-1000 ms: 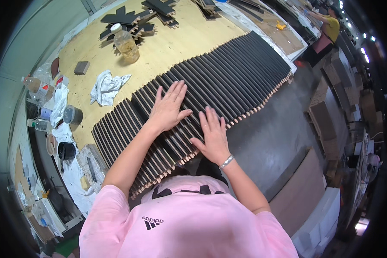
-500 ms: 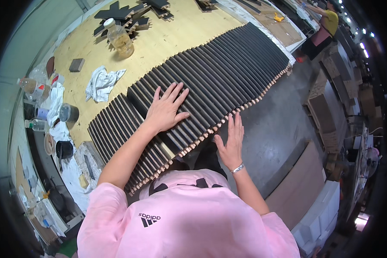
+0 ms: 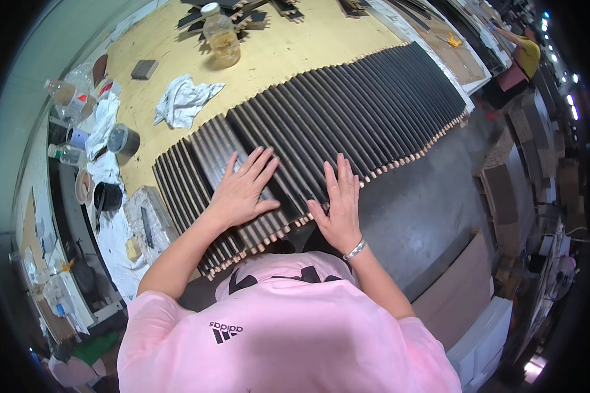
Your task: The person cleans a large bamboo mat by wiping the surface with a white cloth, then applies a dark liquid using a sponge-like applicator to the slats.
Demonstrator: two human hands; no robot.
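Dark slats (image 3: 347, 111), laid side by side in one long row, are spread across the wooden workbench (image 3: 288, 56), the row running from the near left end up toward the far right corner. Their pale cut ends are lined up along the bench's near edge. The nearest slat ends are partly hidden behind the person's head and pink shirt (image 3: 282, 327), and the far end of the row is bent by the lens, so single slats there are hard to tell apart. Whether the slats are joined to one another cannot be told.

The left hand (image 3: 242, 190) is laid flat and open on top of the slats, fingers spread, near the left end of the row. The right hand (image 3: 339, 203) is also open, fingers stretched out; its fingertips are rested on the slat ends at the near edge, while the palm and wrist are seen past the edge, over the grey floor (image 3: 426, 203). Nothing is gripped by either hand.

A crumpled white cloth (image 3: 185, 99) and a clear plastic jar (image 3: 221, 36) are seen on the bench beyond the slats, well apart from both hands.
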